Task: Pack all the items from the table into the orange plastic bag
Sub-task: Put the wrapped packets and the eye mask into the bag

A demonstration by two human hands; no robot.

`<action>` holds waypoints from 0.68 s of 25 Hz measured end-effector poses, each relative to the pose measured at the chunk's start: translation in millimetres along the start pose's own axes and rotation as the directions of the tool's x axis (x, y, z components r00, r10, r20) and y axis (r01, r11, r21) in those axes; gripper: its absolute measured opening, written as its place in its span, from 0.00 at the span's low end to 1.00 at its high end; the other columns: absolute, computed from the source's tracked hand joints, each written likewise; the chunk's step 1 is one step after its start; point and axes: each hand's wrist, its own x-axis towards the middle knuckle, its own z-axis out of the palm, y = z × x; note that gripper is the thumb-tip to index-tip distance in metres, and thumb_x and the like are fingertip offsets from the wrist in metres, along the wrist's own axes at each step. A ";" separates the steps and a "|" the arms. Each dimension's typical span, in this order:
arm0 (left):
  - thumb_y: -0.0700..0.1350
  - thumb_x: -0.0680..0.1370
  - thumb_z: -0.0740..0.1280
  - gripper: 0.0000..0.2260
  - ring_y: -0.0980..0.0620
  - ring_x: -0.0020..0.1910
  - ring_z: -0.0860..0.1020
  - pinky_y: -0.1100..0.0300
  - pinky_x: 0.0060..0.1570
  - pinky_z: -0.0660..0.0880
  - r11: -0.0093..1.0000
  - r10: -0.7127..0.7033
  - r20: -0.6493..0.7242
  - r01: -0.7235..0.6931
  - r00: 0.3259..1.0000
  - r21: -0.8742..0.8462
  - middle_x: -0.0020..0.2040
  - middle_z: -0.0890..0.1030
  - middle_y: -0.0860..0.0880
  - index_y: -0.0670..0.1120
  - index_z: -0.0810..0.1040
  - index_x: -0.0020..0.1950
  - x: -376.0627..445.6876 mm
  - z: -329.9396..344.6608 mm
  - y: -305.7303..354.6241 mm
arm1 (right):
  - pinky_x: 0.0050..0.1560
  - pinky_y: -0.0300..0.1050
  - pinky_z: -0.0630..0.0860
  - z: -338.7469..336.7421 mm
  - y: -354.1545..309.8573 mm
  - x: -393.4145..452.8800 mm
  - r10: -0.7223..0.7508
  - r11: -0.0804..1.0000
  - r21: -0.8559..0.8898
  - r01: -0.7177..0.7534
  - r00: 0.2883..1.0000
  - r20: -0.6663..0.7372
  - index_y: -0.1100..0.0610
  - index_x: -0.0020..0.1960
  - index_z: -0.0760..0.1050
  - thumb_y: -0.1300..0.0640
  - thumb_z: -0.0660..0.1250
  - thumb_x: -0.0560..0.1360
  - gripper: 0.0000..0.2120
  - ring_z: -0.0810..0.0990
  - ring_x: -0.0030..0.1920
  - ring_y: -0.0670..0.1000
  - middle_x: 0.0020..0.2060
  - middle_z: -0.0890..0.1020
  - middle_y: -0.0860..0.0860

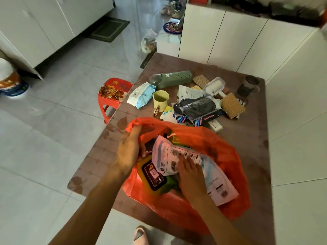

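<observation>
Orange bag: loading in progress

Left hand (130, 149) grips the orange plastic bag (228, 152) rim, holding it open on the table (247, 138). Right hand (190, 175), fingers flat, presses a white packet (178, 152) inside. Next: fetch the yellow cup (160, 101) (nearest remaining item).

**Dim indoor light, strong edge distortion**

Lighting is subdued and even. Daylight enters from the far end and glares off the glossy floor tiles (141, 18). The table (247, 138) shows only soft, faint shadows. Wide-angle bending curves the cabinets (230, 38) and frame edges. The top-right corner is smeared and blurred; the centre is reasonably sharp.
</observation>
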 end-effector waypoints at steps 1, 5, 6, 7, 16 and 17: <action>0.58 0.81 0.52 0.23 0.53 0.21 0.69 0.65 0.24 0.71 1.000 -0.003 0.002 0.003 1.000 -0.003 0.30 0.76 0.38 0.47 0.83 0.51 -0.7 4.1 0.3 | 0.72 0.57 0.60 -6.7 -1.0 -2.0 -0.015 1.000 0.024 0.015 1.000 0.007 0.55 0.71 0.64 0.54 0.63 0.77 0.23 0.59 0.76 0.58 0.75 0.64 0.53; 0.50 0.81 0.58 0.16 0.51 0.24 0.78 0.61 0.30 0.76 0.996 -0.079 0.042 0.080 0.996 -0.040 0.27 0.80 0.45 0.41 0.81 0.49 0.7 16.8 -4.8 | 0.54 0.38 0.74 -61.3 2.3 -13.4 -0.187 0.917 0.308 0.255 0.954 -0.233 0.48 0.55 0.75 0.53 0.63 0.75 0.09 0.75 0.54 0.41 0.53 0.80 0.43; 0.48 0.81 0.60 0.13 0.48 0.28 0.80 0.57 0.33 0.77 0.996 -0.077 0.053 0.079 0.996 -0.030 0.30 0.82 0.44 0.41 0.81 0.49 1.0 18.4 -7.3 | 0.49 0.36 0.75 -75.3 6.1 -3.1 -0.195 0.876 0.373 0.304 0.933 -0.301 0.48 0.53 0.76 0.53 0.63 0.75 0.07 0.76 0.49 0.40 0.48 0.81 0.43; 0.46 0.80 0.61 0.12 0.47 0.30 0.81 0.54 0.34 0.78 0.998 -0.066 0.038 0.067 0.997 -0.011 0.32 0.83 0.44 0.42 0.81 0.49 3.8 21.8 -12.8 | 0.47 0.37 0.75 -88.3 13.9 16.4 -0.176 0.846 0.424 0.324 0.919 -0.352 0.50 0.51 0.76 0.53 0.62 0.76 0.07 0.76 0.46 0.41 0.46 0.80 0.45; 0.37 0.78 0.64 0.10 0.33 0.35 0.78 0.47 0.32 0.78 0.999 -0.005 -0.186 0.013 0.983 0.042 0.41 0.85 0.41 0.46 0.85 0.49 24.0 31.5 -54.6 | 0.72 0.64 0.54 -70.4 153.8 239.3 0.011 0.967 -0.252 0.023 0.991 0.131 0.47 0.78 0.52 0.57 0.67 0.74 0.38 0.51 0.77 0.61 0.78 0.54 0.51; 0.37 0.79 0.64 0.11 0.37 0.31 0.77 0.53 0.28 0.77 0.998 -0.020 -0.204 0.030 0.979 0.047 0.40 0.85 0.44 0.48 0.85 0.48 26.0 29.7 -58.6 | 0.72 0.63 0.56 -65.1 158.1 245.2 -0.043 0.967 -0.249 0.056 0.997 0.059 0.48 0.76 0.58 0.56 0.66 0.75 0.32 0.54 0.76 0.60 0.77 0.60 0.52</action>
